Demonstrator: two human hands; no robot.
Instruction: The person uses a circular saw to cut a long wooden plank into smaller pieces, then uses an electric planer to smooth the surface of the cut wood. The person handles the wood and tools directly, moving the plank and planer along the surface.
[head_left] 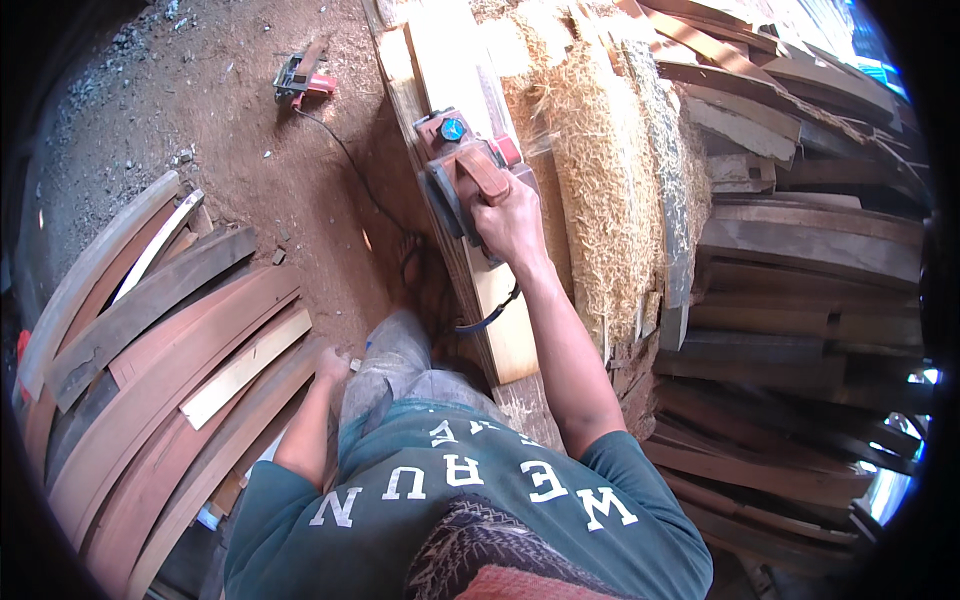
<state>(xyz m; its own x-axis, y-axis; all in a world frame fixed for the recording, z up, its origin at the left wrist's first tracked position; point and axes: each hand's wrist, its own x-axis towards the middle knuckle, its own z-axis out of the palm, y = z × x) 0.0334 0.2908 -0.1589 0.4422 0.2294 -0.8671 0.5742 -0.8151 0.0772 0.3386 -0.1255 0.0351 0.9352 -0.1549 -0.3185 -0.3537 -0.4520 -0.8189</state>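
Note:
My right hand point(512, 218) is wrapped round the brown handle of an electric hand planer point(450, 185). The planer, with a blue dial on its front, rests on top of a long pale wooden board point(507, 335) running away from me. A dark power cable point(490, 318) loops from the planer down the board's left side. My left hand point(332, 364) hangs low by my left thigh, away from the board. A small pale thing shows beside its fingers, which are too blurred to tell whether they hold it.
Curly wood shavings point(600, 180) are heaped along the board's right side. Stacked planks point(810, 240) rise at the right; more planks point(180, 370) lie at the left. A red and grey power tool point(304, 80) sits on the dirt floor point(230, 170), its cord trailing toward my legs.

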